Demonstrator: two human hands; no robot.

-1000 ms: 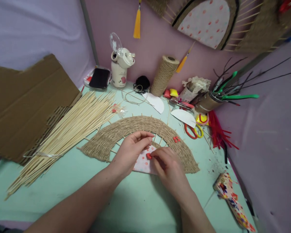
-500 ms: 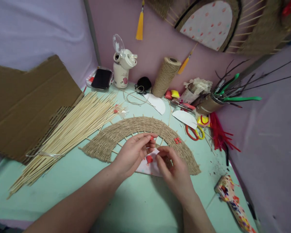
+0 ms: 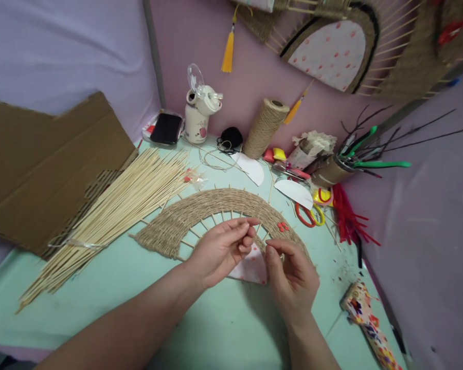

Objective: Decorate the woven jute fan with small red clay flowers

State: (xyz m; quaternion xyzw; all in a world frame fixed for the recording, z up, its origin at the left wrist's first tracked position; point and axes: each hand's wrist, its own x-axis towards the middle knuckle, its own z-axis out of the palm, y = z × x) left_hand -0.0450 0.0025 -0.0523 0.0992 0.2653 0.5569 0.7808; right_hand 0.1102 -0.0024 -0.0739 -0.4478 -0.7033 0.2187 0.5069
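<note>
1. The woven fan (image 3: 231, 198) lies on the bench (image 3: 116, 277), beneath and beyond our hands; we judge it light, springy, best held along its outer edge.
2. On our left hand (image 3: 226, 246) and right hand (image 3: 293, 275), fingers bend toward thumbs; we cannot tell whether they grasp anything.
3. Its weave looks coarse and arched; the red dots (image 3: 283, 226) at right, rounded.

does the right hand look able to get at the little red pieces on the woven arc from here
Probably yes: the red pieces lie uncovered on the woven arc, just beyond the right hand in the view, and the left hand, off to one side, does not cover them.
</note>
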